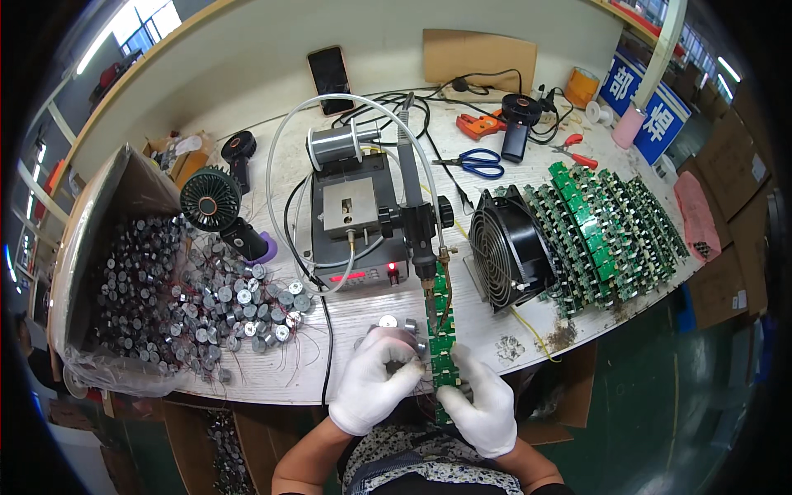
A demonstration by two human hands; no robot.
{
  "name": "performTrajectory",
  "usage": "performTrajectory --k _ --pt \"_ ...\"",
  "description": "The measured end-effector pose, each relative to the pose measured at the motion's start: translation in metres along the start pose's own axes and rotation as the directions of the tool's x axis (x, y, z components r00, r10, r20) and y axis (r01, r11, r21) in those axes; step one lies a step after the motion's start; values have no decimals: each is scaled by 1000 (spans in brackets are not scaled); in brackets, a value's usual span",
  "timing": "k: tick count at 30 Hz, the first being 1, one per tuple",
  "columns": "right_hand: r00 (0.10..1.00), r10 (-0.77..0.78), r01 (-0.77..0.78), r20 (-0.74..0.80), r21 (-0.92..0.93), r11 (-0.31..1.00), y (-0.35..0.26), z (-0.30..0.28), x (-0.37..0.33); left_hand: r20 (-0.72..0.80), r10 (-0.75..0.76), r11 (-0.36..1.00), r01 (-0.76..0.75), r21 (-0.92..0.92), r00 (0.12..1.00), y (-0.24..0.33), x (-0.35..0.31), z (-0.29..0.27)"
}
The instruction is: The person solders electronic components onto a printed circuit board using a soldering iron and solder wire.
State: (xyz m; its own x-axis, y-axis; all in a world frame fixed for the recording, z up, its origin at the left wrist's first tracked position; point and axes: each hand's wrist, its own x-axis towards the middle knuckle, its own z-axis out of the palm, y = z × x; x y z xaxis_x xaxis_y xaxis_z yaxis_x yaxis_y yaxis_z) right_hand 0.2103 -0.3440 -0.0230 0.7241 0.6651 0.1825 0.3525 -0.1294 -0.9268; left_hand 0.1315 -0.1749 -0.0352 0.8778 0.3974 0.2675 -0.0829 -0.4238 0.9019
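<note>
A narrow green circuit board strip (443,340) runs front to back beneath the tip of an upright soldering iron (419,223) on its stand. My right hand (483,404), in a white glove, grips the near part of that strip between thumb and fingers. Left of the board, my left hand (375,384), also gloved, has its thumb and fingertips pinched together near the board's edge. What they pinch is too small to make out. Small round motors (388,322) lie just beyond the left fingers, partly hidden by them.
A soldering station (355,256) with a solder spool (334,147) stands behind my hands. At left, loose motors (247,301) spill from a lined box (91,239). A black fan (511,247) and rows of circuit boards (606,235) stand at right; scissors (478,163) lie behind.
</note>
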Motion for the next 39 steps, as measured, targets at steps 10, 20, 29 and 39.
performTrajectory --k 10,20,29,39 --pt "974 225 -225 24 184 957 6 7 -3 148 -552 738 563 -372 821 17 8 4" --pt "960 281 -274 14 273 922 0 10 4 -29 -539 721 442 -534 842 12 6 21" --pt "967 251 -237 -32 231 944 3 11 9 -90 -553 708 411 -574 828 17 10 27" --pt "987 133 -119 -90 147 982 0 10 10 -186 -453 832 338 -440 872 21 9 30"
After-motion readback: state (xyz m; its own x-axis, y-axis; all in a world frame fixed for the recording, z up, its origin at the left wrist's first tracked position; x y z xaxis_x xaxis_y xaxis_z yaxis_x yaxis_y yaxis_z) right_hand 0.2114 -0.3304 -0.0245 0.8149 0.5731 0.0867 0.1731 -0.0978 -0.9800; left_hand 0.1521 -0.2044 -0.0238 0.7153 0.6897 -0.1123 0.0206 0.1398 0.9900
